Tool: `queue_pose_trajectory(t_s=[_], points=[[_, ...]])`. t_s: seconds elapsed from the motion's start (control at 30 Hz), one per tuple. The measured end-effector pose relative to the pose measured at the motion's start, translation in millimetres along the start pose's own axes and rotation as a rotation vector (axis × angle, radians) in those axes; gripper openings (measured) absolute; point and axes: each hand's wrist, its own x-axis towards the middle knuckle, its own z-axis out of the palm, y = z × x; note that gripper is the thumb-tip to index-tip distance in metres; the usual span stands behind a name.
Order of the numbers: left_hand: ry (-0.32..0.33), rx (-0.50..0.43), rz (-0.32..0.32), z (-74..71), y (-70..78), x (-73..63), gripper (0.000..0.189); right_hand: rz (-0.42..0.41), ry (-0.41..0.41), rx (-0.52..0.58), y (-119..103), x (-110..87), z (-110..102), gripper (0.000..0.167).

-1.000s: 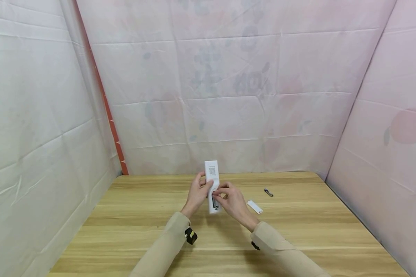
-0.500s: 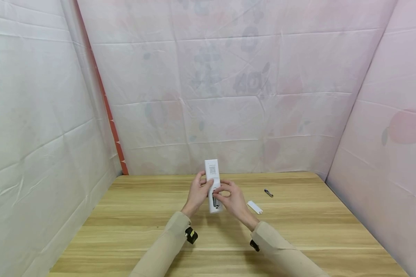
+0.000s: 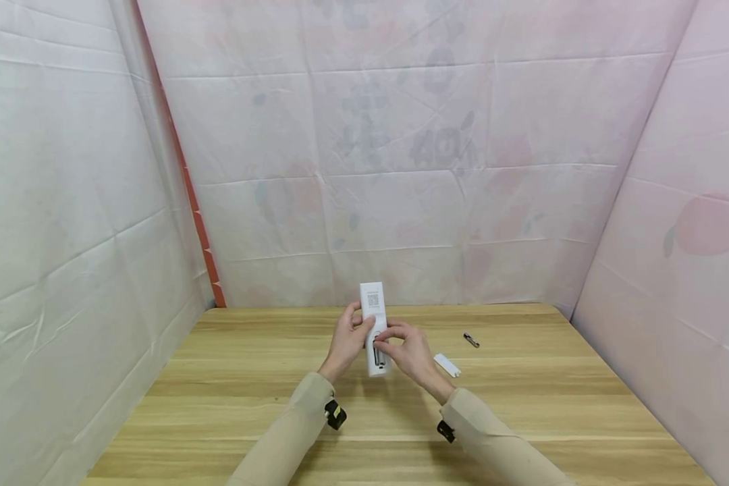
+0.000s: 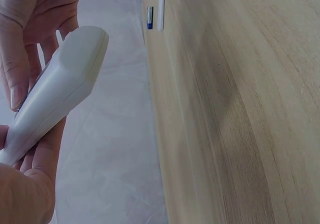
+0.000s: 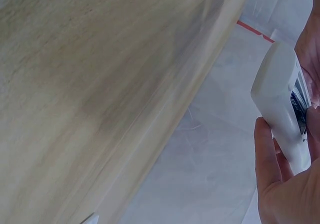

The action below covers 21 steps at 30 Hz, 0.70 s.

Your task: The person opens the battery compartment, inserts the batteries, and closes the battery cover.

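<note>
My left hand [image 3: 343,343] grips a white remote control [image 3: 373,295] around its middle, thumb on the back, which faces up and carries a printed square code. Its battery compartment is uncovered near the lower end, and a battery [image 5: 298,106] with a dark blue label shows inside it in the right wrist view. Thumb and index finger of my right hand [image 3: 410,349] pinch at the battery's upper end, covering that end. Other right fingers lie along the remote's side. In the left wrist view, the casing [image 4: 75,78] hides the compartment.
On the wooden table [image 3: 231,405], right of the hands, lie a loose battery [image 3: 471,339] and, nearer, the white battery cover [image 3: 447,365]. Fabric walls [image 3: 401,202] enclose the table at the back and both sides.
Both hands stay almost in place on the remote. The right fingertips shift only slightly at the compartment; the loose battery and cover have not moved.
</note>
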Motion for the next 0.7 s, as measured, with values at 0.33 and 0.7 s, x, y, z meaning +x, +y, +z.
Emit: queue_pose_trajectory(t_s=[0.33,0.7], points=[[0.004,0.004,-0.008,0.3,1.2,-0.8,0.041,0.008,0.0,0.005,2.4,1.4,0.7,0.005],[0.01,0.025,0.004,3.0,1.8,-0.9,0.04,0.008,0.007,-0.007,4.8,2.6,0.6,0.008]])
